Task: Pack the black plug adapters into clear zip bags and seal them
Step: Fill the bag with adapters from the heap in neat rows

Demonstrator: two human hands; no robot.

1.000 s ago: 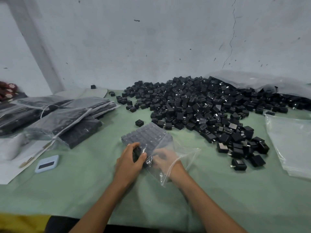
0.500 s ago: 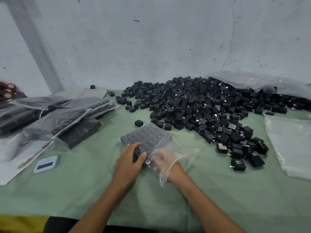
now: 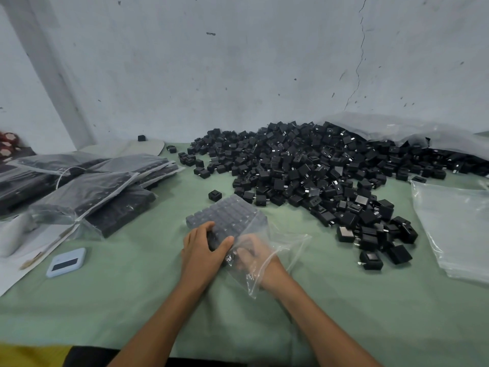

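A clear zip bag (image 3: 280, 242) lies in front of me on the green cloth, with rows of black plug adapters (image 3: 227, 213) packed flat inside its far end. My left hand (image 3: 202, 251) rests on the bag's near left side, fingers and thumb pressing the adapters from outside. My right hand (image 3: 252, 256) is inside the bag's open mouth, seen through the plastic; whether it grips an adapter is hidden. A big heap of loose black adapters (image 3: 312, 165) spreads behind and to the right. One stray adapter (image 3: 214, 195) sits just beyond the bag.
Filled zip bags (image 3: 87, 186) are stacked at the left. A small light-blue device (image 3: 66, 262) and white paper (image 3: 16, 263) lie at the near left. Empty clear bags (image 3: 457, 223) lie at the right, a large plastic sheet (image 3: 402, 131) at the back right.
Both hands and the bag stay almost where they were; the fingers shifted only slightly on the adapters.
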